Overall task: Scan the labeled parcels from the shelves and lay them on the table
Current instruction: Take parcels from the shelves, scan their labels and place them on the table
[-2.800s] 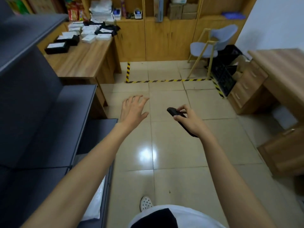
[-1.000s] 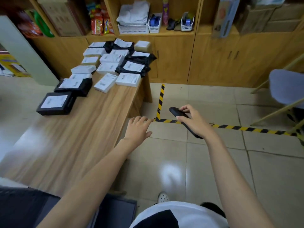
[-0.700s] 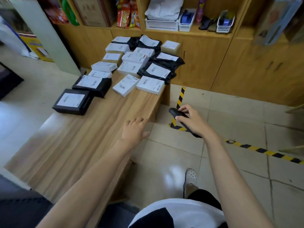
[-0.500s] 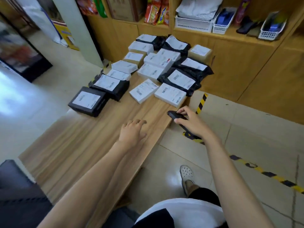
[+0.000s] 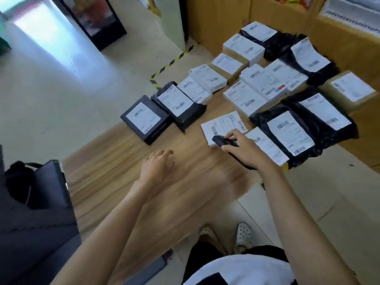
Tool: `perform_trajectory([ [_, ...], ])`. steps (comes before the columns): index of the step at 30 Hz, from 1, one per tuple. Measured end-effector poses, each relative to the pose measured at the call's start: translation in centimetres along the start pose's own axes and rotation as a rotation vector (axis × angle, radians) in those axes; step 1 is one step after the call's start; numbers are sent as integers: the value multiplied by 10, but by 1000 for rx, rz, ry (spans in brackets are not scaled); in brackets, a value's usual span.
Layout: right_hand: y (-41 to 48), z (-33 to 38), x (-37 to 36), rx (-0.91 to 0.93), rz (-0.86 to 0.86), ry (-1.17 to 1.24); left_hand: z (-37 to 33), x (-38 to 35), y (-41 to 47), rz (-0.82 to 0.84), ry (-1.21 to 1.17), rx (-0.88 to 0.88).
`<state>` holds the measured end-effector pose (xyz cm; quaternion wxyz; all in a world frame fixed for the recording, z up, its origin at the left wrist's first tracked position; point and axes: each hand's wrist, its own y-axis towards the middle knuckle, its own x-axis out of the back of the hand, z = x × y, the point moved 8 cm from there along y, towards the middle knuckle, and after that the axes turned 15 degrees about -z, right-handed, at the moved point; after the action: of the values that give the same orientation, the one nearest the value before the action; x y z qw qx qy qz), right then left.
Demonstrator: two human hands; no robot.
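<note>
Now the right hand [image 5: 245, 150] grips a black scanner [image 5: 223, 141] over a white labeled parcel [image 5: 224, 126] lying mid-worktop [image 5: 115, 167]. The left hand [image 5: 157, 166] hovers empty above the bare wood, fingers loosely curled. More labeled parcels [image 5: 267, 83] crowd the worktop's far end.

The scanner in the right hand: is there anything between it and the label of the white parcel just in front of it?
Nothing visible. The scanner, held in the right hand, has its tip right over the near edge of the white parcel, whose label is uncovered. The left hand is empty above bare table, off to the side.
</note>
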<state>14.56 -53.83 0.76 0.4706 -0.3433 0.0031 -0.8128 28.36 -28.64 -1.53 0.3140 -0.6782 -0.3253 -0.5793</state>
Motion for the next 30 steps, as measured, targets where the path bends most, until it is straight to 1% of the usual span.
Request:
perform_trajectory([
  [3,25,17,-25,24,77,-39,27,3,18,-28,-4,54],
  [8,61,56,-53,77,92,-165,77,7,63,-54,-31,90],
  [11,86,84,-71,77,97,-168,115,12,108,-88,-47,143],
  [15,124,119,-98,123,80,-172,171,15,186,-140,-60,221],
  [17,137,123,-111,114,86,-179,203,6,218,-102,-107,322],
  [20,146,119,-126,96,99,-205,245,-25,252,15,-204,452],
  [22,148,115,-133,95,101,-202,261,-49,265,108,-401,521],
  [24,149,113,-138,101,104,-211,264,-65,269,158,-546,535],
  [27,150,113,-140,100,116,-239,268,-73,270,98,-594,514],
  [30,149,117,-139,113,121,-236,267,-72,266,44,-667,566],
])
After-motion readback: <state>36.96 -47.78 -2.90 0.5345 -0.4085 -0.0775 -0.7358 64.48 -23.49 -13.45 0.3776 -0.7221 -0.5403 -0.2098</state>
